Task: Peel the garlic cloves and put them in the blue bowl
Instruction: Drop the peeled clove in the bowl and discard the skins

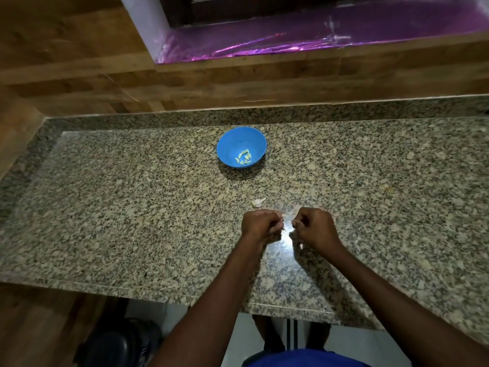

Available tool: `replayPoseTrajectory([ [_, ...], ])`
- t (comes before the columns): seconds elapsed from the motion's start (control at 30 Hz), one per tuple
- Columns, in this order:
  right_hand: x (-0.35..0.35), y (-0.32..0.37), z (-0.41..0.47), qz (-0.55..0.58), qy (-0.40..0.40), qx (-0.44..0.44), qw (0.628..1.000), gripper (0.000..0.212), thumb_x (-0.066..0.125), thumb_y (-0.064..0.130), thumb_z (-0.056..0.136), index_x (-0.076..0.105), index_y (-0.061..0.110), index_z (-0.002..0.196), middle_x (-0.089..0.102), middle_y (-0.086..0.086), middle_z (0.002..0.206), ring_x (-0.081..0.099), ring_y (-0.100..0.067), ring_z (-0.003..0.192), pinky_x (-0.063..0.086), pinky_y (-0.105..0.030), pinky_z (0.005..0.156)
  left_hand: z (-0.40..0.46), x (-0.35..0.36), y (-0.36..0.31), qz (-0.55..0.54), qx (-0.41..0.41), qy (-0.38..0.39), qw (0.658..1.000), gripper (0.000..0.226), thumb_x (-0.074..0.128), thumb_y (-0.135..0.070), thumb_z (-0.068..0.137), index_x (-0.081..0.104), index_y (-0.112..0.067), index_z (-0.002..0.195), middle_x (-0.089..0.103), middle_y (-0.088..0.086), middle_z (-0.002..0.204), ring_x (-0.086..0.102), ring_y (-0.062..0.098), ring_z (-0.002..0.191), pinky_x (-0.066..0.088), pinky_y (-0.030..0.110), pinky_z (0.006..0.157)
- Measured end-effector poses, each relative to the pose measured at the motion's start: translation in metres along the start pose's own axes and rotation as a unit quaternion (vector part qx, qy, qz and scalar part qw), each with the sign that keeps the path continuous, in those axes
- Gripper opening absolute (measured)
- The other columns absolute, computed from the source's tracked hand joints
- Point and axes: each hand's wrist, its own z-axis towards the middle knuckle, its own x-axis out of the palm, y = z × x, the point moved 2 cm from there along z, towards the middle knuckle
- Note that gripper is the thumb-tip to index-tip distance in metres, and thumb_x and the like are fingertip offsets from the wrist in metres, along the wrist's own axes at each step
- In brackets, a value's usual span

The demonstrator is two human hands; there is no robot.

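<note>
Working low over the bench (105,207), both hands sit close together near its front edge, knuckles up, fingers curled in. Left hand (260,223) and right hand (315,226) face each other across a small gap; each seems to pinch something tiny at the fingertips, probably a clove or a scrap of skin, but it's too small and hidden to tell which. My read: mid-peel.

Loose clove (258,202) lies on the bench just beyond the left hand, unpeeled by the look of it, pointed tip aimed away and to the right, long axis on a slant. Left hand is clearly the nearer one; right would have to cross over.

Blue bowl (241,147) stands further out, straight ahead and slightly left of the gap between the hands, well apart from both. Peeled cloves (244,158) sit in a small heap at its bottom, near side. Reach to the bowl is forward; left hand is marginally closer, nothing in the path except the loose clove.

Task looks well on, at least one clove left.
</note>
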Motion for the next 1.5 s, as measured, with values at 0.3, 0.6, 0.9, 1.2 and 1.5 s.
replayPoseTrajectory([
  [0.3,0.010,-0.013,0.003,-0.031,0.069,0.028,0.997,0.013,0.080,0.029,0.081,0.079,0.026,0.093,0.077,0.002,0.082,0.071,-0.014,0.080,0.045,-0.021,0.065,0.000,-0.004,0.007,0.012,0.029,0.072,0.997,0.006,0.072,0.007,0.085,0.073,0.003,0.089,0.072,0.025,0.085,0.062,0.035,0.080,0.060,0.033,0.068],
  [0.6,0.013,-0.010,-0.002,0.251,0.062,0.144,0.955,0.017,0.066,0.004,0.091,0.075,0.005,0.077,0.074,-0.015,0.069,0.074,-0.031,0.065,0.062,-0.053,0.070,0.000,-0.012,0.007,0.134,0.146,0.045,0.979,0.005,0.078,-0.009,0.084,0.078,-0.004,0.084,0.074,0.020,0.074,0.068,0.024,0.062,0.060,0.040,0.068],
  [0.9,0.018,-0.010,-0.002,0.109,0.054,0.116,0.986,0.014,0.082,0.019,0.075,0.073,0.026,0.068,0.073,0.009,0.065,0.072,-0.010,0.061,0.062,-0.040,0.064,-0.005,-0.014,0.008,0.197,0.190,0.022,0.962,0.012,0.076,-0.016,0.087,0.075,-0.009,0.077,0.071,0.012,0.063,0.064,0.017,0.052,0.053,0.025,0.053],
  [1.2,0.021,-0.009,-0.001,0.258,0.038,0.128,0.957,0.017,0.077,0.023,0.084,0.076,0.016,0.069,0.075,-0.006,0.068,0.073,-0.028,0.063,0.062,-0.048,0.066,-0.007,-0.015,0.006,0.243,0.247,0.015,0.938,0.011,0.073,-0.013,0.089,0.074,-0.006,0.079,0.071,0.008,0.062,0.070,0.027,0.056,0.056,0.027,0.053],
  [1.5,0.022,-0.011,0.000,0.359,0.081,0.208,0.906,0.017,0.068,0.003,0.092,0.070,-0.013,0.087,0.068,-0.011,0.060,0.059,-0.024,0.054,0.057,-0.034,0.057,-0.005,-0.013,0.010,0.104,0.098,0.074,0.987,0.016,0.072,-0.006,0.090,0.073,-0.010,0.075,0.069,0.021,0.073,0.063,0.024,0.060,0.057,0.029,0.055],
])
